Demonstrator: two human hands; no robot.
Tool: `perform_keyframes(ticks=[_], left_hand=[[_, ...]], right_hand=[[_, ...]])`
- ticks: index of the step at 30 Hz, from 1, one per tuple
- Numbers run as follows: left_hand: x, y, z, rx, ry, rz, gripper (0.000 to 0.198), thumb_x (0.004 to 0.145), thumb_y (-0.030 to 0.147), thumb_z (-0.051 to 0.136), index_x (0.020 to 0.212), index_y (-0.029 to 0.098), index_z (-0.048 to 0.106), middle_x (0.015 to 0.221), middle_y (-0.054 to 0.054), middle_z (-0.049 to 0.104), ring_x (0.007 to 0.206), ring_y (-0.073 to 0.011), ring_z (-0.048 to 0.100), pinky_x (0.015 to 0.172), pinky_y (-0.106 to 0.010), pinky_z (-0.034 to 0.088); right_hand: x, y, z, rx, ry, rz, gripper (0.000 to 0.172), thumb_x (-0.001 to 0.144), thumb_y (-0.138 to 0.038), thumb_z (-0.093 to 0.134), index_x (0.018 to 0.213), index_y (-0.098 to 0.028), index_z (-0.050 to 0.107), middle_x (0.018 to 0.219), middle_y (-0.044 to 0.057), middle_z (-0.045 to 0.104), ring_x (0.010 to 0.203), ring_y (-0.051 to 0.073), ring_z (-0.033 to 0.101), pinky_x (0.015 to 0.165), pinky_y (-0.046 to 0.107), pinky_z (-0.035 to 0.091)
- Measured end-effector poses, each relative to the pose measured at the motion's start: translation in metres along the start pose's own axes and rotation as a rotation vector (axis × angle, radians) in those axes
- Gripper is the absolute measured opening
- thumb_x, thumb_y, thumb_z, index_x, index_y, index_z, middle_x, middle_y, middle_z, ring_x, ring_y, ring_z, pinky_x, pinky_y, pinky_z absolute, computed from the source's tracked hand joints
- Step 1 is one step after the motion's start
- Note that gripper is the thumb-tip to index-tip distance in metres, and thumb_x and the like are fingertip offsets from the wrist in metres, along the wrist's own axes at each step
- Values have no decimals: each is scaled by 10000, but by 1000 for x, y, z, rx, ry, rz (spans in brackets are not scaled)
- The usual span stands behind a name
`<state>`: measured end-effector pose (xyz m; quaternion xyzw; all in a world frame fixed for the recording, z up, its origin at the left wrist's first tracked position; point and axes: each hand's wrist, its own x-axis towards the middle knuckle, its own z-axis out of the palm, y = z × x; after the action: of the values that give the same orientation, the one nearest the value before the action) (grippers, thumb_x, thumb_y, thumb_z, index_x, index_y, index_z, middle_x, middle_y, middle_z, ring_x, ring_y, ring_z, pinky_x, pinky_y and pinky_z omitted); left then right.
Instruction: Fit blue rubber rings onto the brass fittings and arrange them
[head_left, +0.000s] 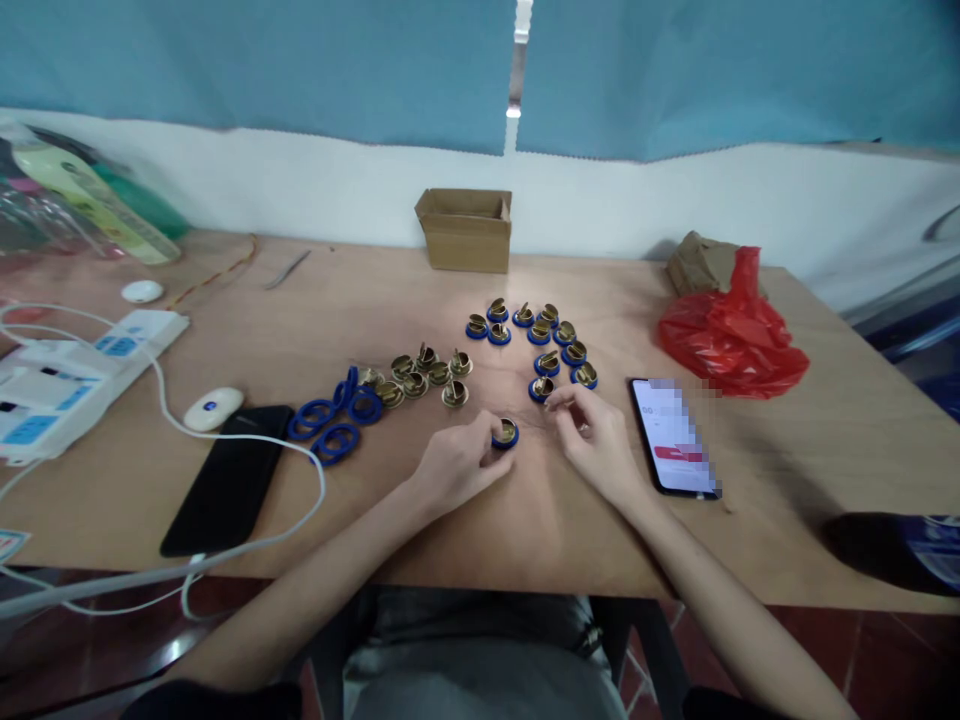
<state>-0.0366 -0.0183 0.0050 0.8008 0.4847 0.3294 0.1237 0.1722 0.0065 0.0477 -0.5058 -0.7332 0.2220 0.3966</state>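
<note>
Here's the left grip (457, 465) pinching a blue-ringed clip (507, 434) mid-worktop (540, 540), lying flat, brass side up, its long axis too small to call! At three o'clock from it, the right grip (598, 440) curls by another clip (541, 389), hold impossible to tell. Open carton (469, 248) at twelve, gathered red bag (731, 340) at two, both contents hidden, phone (664, 430) at three, text part-pixelated.

Blue rings (365, 419), gold-coloured metal pieces (414, 385), red bag (731, 342), brown box (468, 246), teal sheet (262, 70)
</note>
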Motion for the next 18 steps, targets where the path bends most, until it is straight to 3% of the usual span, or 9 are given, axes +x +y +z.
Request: perform_keyframes(ticks=[3,6,8,9,11,13,15,18], left_hand=[[-2,0,2,20,-33,185,332,888,322,627,626,217,451,502,54,499,455,-108,506,487,-246,345],[-2,1,2,28,-83,261,363,901,312,604,581,214,463,503,30,541,465,-118,518,498,-264,361],[0,2,2,29,-97,254,203,901,287,597,712,213,590,609,1,631,572,-156,600,583,-286,456],[1,1,2,30,-89,232,97,895,283,605,864,202,649,733,-32,692,687,-189,655,671,-316,509],[3,-1,2,43,-58,172,403,875,304,638,1246,154,591,1112,-137,714,1036,-283,673,898,-422,537],[4,-4,2,63,-32,128,642,872,315,649,1445,130,427,1399,-203,573,1308,-343,541,1056,-506,469],[4,-7,3,73,-27,118,621,895,282,618,1459,128,407,1453,-205,529,1372,-344,485,1103,-520,435],[3,-9,4,97,3,94,413,921,211,565,1325,133,534,1311,-174,629,1246,-318,578,1058,-495,472]], right_hand=[[0,-1,1,-18,-7,9,162,884,-123,480,835,-203,611,796,23,684,656,158,598,616,260,445],[0,-1,1,-14,2,17,173,878,-121,471,842,-205,618,811,25,697,664,161,606,606,256,446],[0,-1,1,-11,9,13,174,881,-124,471,845,-205,621,814,24,699,662,160,607,598,253,445],[1,0,1,-11,8,9,175,884,-125,471,843,-205,621,812,23,697,661,158,607,598,252,444],[1,0,0,-12,10,0,177,890,-124,469,837,-204,618,808,21,693,664,156,608,602,252,442],[1,1,0,-14,13,-3,177,892,-122,470,835,-204,617,802,19,689,660,155,605,603,253,440],[1,1,1,-18,21,-2,168,887,-122,477,839,-203,616,795,17,686,648,154,601,597,254,436],[1,3,1,-25,24,-9,160,879,-122,482,847,-202,617,802,19,689,656,158,608,601,256,436]])
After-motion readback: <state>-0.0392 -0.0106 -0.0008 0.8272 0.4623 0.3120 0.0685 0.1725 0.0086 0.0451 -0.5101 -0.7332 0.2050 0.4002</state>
